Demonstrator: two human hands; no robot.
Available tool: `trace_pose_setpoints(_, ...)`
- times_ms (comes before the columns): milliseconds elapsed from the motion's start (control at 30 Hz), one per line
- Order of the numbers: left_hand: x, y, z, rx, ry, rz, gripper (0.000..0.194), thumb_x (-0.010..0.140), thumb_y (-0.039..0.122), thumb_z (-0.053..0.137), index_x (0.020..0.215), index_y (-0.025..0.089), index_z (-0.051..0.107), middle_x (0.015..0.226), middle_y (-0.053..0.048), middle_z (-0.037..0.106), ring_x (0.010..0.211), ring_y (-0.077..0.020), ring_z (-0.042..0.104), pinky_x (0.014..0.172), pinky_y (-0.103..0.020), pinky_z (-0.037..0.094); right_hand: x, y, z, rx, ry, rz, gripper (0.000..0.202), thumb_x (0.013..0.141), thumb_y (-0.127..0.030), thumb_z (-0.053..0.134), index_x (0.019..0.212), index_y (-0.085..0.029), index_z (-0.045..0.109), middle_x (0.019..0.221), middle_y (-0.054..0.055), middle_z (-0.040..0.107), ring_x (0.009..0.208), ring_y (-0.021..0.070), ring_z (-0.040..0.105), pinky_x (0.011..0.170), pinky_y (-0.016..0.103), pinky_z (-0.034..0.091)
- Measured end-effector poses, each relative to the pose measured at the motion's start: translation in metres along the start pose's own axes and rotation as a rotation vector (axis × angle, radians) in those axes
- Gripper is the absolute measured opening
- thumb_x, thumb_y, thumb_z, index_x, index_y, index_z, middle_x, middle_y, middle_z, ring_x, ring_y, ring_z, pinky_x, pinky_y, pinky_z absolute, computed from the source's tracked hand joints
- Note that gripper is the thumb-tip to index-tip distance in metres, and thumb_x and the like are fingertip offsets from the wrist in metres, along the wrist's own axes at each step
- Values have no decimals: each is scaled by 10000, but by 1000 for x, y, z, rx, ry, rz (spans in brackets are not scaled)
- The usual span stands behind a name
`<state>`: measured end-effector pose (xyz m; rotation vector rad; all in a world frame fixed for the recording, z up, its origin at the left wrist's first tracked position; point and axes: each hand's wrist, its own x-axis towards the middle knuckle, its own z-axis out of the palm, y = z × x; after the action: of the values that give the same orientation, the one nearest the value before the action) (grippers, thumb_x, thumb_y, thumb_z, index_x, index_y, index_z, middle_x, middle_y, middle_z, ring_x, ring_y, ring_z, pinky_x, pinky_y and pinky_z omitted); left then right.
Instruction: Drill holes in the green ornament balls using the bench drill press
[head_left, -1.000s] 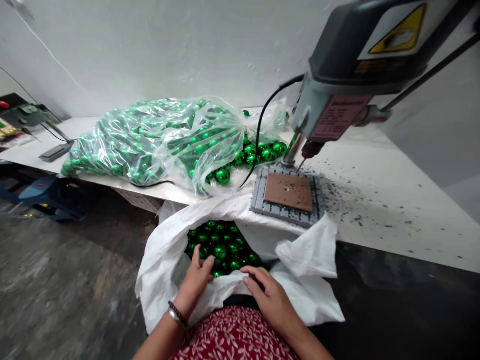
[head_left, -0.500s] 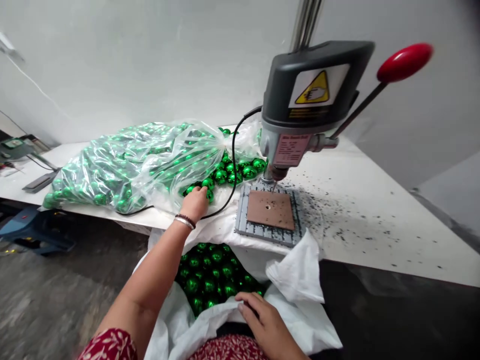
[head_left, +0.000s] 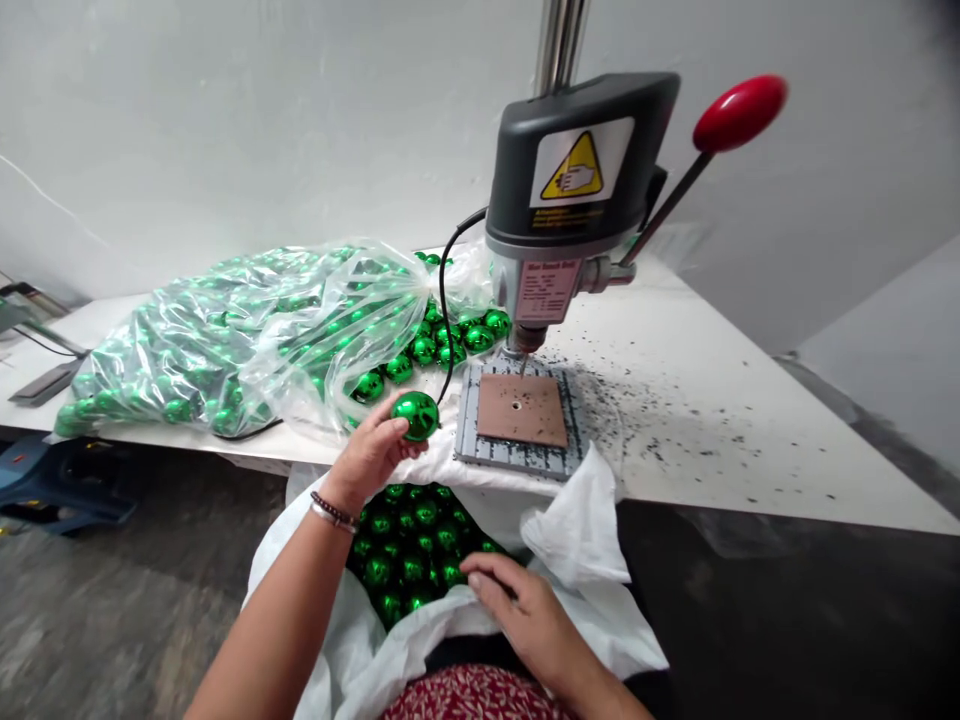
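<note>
Head view: left hand grips green ball; right hand flat on white bag.

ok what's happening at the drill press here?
A person sits at the bench drill press. The left hand holds one shiny green ball just left of the drill's base plate, not yet under the bit. The right hand rests on the rim of a white sack of green balls at the lap. A clear plastic bag of more balls lies open on the table, which is flecked with dark shavings.
</note>
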<state>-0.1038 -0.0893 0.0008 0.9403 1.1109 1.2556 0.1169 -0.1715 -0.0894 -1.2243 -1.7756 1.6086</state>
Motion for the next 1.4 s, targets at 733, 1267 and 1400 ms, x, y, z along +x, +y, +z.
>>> trace_pose_setpoints(733,30,-27,69,-10,-20,-139,442,700,455,739,991,163,580,752,33,552,505,-35,465,462,-177,312,29,-43,-52,20,600,-177,423,854,-499,515,1047,-163,683,823,58,672,636,81,587,643,190,515)
trace_pose_setpoints(1267,77,-25,94,495,8,-56,475,721,378,714,1126,148,617,695,30,580,522,-65,464,470,-186,343,-1,-17,-73,13,569,-108,424,863,-527,491,972,-174,700,669,39,621,661,111,583,661,196,497)
trace_pose_setpoints(1400,80,-24,96,628,-3,8,454,706,395,718,1090,160,659,827,-9,657,701,-122,565,598,-212,433,-5,-12,-73,30,564,-85,436,859,-536,492,970,-170,702,682,45,625,673,113,588,668,201,501)
